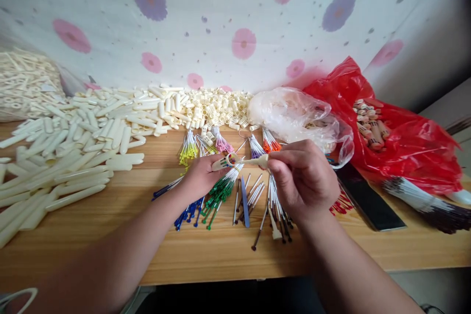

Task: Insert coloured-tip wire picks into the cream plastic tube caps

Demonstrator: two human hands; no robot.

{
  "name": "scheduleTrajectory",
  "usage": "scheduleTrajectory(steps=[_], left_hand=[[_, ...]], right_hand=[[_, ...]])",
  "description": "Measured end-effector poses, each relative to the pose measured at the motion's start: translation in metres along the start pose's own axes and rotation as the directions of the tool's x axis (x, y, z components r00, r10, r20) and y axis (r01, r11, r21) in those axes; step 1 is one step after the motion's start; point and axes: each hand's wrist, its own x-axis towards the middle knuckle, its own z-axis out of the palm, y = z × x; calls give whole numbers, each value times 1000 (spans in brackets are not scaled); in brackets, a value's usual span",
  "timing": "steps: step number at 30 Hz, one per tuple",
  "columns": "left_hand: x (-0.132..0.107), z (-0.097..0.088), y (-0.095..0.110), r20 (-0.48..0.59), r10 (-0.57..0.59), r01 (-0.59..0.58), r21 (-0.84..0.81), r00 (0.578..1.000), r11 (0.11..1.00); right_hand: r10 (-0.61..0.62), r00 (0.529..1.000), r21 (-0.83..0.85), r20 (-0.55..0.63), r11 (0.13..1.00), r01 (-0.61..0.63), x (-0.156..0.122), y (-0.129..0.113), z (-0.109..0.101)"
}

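Observation:
My left hand (200, 176) is closed around a short cream plastic pen tube (220, 163) with slots and coloured bits at its open end. In the fingers of my right hand (307, 176) is a slim cream plastic piece (257, 161), its narrow tip pointing left at the tube's mouth. Whether the tip touches the tube I cannot tell. Below my hands lie bundles of thin white pen refills with coloured ends: green (221, 191), blue (189, 215) and dark brown (281, 216). Yellow (188, 149), pink (222, 142), purple (256, 147) and orange (270, 141) bundles lie behind.
Long cream tubes (84, 132) are heaped at left, short slotted tubes (217, 105) at the back. A clear plastic bag (294, 108) and a red bag (412, 142) of assembled pieces stand right, near a black flat object (371, 198). A blue-grey flat tool (245, 203) lies in front.

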Motion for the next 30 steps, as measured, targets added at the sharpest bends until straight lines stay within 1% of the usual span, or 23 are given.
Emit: scheduleTrajectory(steps=[4,9,13,16,19,21,22,24,27,30], left_hand=[[-1,-1,0,1,9,-9,29,1000,1000],[0,0,0,39,44,-45,37,998,998],[-1,-1,1,63,70,-72,39,996,997],[-2,-2,2,76,80,-84,54,994,995],[-3,-2,3,69,91,-97,92,994,991],[-4,-2,4,74,93,-101,115,993,988],[-4,-2,4,78,91,-101,123,993,987],[-5,-2,5,81,84,-94,128,993,987],[-7,-1,5,73,61,-70,128,995,989],[-8,1,3,73,14,-24,139,997,990]], right_hand=[[27,998,-4,56,1000,-27,-1,1,2],[1,997,-5,79,1000,-1,-3,-1,4],[-18,993,0,120,1000,18,-4,-3,4],[-21,985,12,173,1000,19,-5,-3,5],[-30,968,29,250,999,23,-8,-2,10],[10,956,45,292,999,-24,-11,-2,14],[47,953,53,301,996,-66,-12,-1,17],[126,946,71,298,986,-154,-13,2,21],[185,937,93,297,971,-221,-12,7,24],[250,903,79,349,953,-294,-8,13,23]])
